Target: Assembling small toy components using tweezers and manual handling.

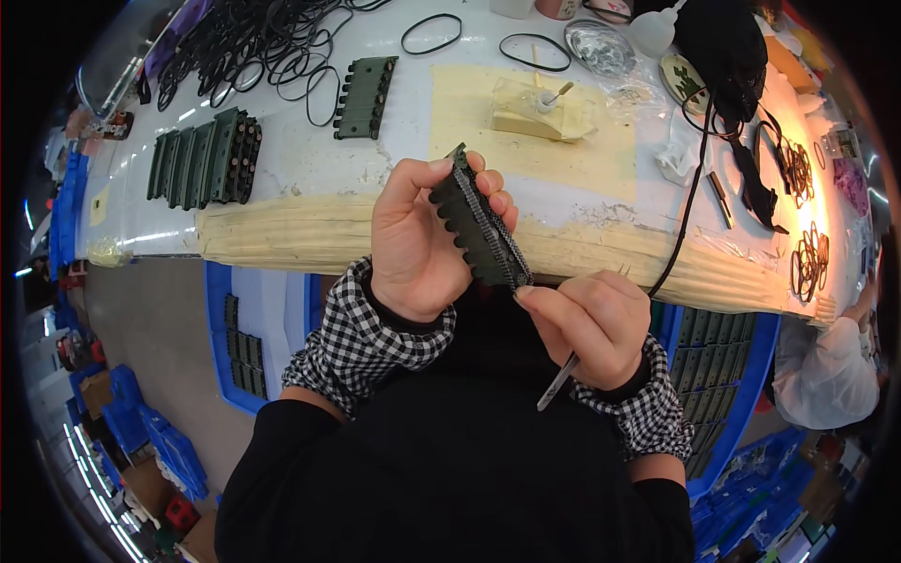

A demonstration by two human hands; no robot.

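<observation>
Head view: the left hand (413, 242) is holding the dark green toothed part (471, 242) tilted at the table's padded near edge (310, 230), its thumb and fingers closed around the upper portion, while the right hand (596, 324) is pinching narrowly at the lower end and carrying a slim metal tool (558, 383) in its palm. Careful handling is probably depending on firm left-hand support, light pressure on the teeth, and the tool's ends pointing away from the part.
</observation>
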